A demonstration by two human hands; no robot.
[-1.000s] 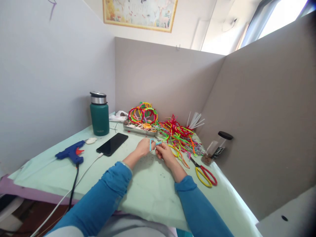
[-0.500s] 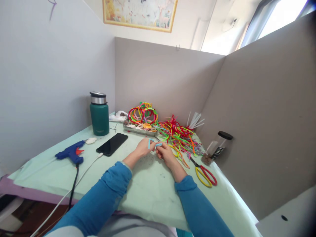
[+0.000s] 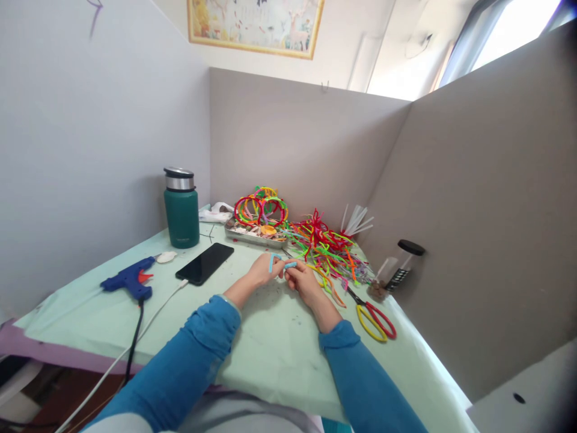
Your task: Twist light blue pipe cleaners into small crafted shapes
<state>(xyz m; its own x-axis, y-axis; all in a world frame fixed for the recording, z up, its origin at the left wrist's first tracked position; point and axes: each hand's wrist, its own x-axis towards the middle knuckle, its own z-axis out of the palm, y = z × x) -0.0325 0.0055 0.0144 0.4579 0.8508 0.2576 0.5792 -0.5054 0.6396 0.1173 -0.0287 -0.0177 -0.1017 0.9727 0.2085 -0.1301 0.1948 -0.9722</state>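
Note:
A thin light-blue strip (image 3: pixel 290 264), bent in places, runs between my two hands above the middle of the table. My left hand (image 3: pixel 262 270) is closed on it, with one bent part of the strip lying over its fingers. My right hand (image 3: pixel 301 280) pinches the other part, its fingertips close against those of my left hand. Behind the hands, a heap of colourful fuzzy stems (image 3: pixel 322 240) lies beside a metal tray (image 3: pixel 256 241) with small pieces and fuzzy rings (image 3: pixel 247 210).
A black phone (image 3: pixel 205 263), a blue glue gun (image 3: pixel 130 278) with its cord and a green bottle (image 3: pixel 181 218) are on the left. Scissors with red and yellow handles (image 3: pixel 372 325) lie right of my right hand, near a clear jar (image 3: pixel 399 270). Grey partitions (image 3: pixel 293 138) surround the table.

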